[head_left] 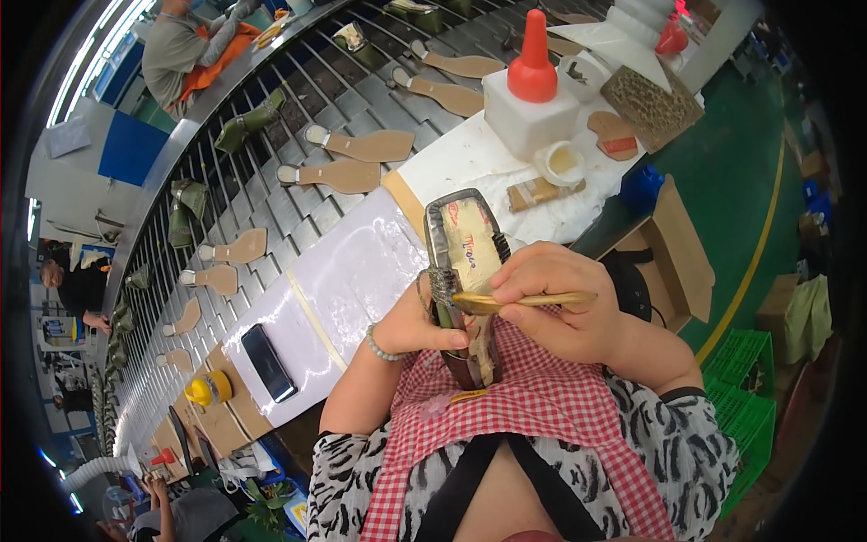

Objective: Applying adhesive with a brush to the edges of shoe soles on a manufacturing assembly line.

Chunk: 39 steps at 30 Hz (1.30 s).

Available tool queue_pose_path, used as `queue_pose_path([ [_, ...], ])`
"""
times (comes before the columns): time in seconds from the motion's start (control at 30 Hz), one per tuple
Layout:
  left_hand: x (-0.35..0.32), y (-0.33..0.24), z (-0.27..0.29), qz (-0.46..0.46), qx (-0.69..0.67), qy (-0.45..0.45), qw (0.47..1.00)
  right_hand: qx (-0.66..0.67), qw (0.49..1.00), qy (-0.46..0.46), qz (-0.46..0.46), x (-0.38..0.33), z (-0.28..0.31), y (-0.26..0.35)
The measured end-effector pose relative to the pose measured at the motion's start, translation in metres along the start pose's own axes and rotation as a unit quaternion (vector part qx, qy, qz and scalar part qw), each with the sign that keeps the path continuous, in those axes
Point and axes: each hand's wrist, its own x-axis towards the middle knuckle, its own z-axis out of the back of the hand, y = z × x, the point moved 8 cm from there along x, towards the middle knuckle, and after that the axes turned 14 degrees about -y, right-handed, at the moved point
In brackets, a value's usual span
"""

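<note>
My left hand (pixel 411 318) is wrapped round a dark green shoe (pixel 468 242), held bottom up close to my chest. Its pale yellowish underside has pen marks, and the upper's dark, gathered edge is folded in around it. In my right hand (pixel 562 287) is a thin wooden-handled brush (pixel 578 297), pinched between thumb and fingers. The brush's tip touches or hovers at the shoe's edge by the waist, near my left thumb; contact is hard to tell. The shoe's heel end points down toward my red checked apron (pixel 506 384).
A white bottle with a red cone cap (pixel 531 117) and a small open pot (pixel 560 164) stand on the white-covered bench. A black phone (pixel 269 361) lies left. Beyond runs a slatted conveyor (pixel 298 212) with tan soles (pixel 366 144) and green shoes (pixel 248 125). Other people work farther off.
</note>
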Motion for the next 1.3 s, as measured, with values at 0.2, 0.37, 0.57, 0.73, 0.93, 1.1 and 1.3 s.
queue_pose_path([
  [0.2, -0.003, 0.002, 0.002, -0.013, 0.006, -0.016, 1.000, 0.005, 1.000, -0.014, 0.014, 0.007, 0.003, 0.003],
  [0.37, -0.005, 0.000, -0.002, 0.000, -0.009, -0.002, 1.000, 0.010, 0.998, 0.049, 0.024, -0.004, -0.004, 0.010],
  [0.57, -0.004, -0.003, -0.006, -0.005, -0.011, -0.019, 1.000, -0.003, 1.000, 0.005, 0.018, 0.005, 0.004, 0.006],
  [0.73, -0.006, 0.007, 0.000, 0.039, -0.012, 0.020, 0.999, -0.018, 0.993, 0.082, 0.085, 0.004, 0.008, 0.022],
  [0.93, 0.004, -0.008, -0.012, -0.081, 0.004, -0.010, 0.997, 0.006, 0.996, -0.090, 0.013, 0.017, 0.043, 0.003],
  [1.1, 0.001, -0.013, -0.023, -0.048, 0.021, 0.001, 0.999, -0.055, 0.954, 0.232, 0.179, 0.029, -0.025, 0.025],
  [1.3, 0.001, -0.002, -0.029, -0.010, 0.055, 0.044, 0.997, -0.123, 0.900, 0.379, 0.177, 0.032, -0.054, 0.007],
])
